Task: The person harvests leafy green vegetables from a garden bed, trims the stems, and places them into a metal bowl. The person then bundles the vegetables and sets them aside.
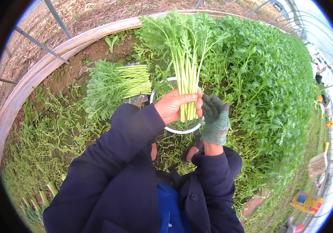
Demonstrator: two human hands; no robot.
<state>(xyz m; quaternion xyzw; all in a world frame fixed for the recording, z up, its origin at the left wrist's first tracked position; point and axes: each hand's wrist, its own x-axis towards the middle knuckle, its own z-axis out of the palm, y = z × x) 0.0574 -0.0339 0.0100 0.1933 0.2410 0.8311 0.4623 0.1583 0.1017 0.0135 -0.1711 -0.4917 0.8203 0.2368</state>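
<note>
My bare left hand point(174, 106) grips a bunch of leafy greens, likely crown daisy point(188, 70), by the pale lower stems. The leaves point away from me and the cut ends hang below my fingers. Just right of those ends, my right hand point(215, 121), in a worn green and dark knit glove, is held palm inward with its fingers apart and nothing in it. Beneath both hands stands a white-rimmed round tub point(181, 131) with loose green trimmings inside, partly hidden by the bunch. To the left lies a pile of cut greens point(120, 83), stems toward the tub.
Tall uncut greens point(265, 87) fill the right side. Stripped stalks point(52, 131) litter the soil at left. Tied bundles point(42, 199) lie at lower left. Metal greenhouse poles point(57, 19) edge the bed. A yellow bag point(306, 202) and a pale crate point(318, 166) stand at right.
</note>
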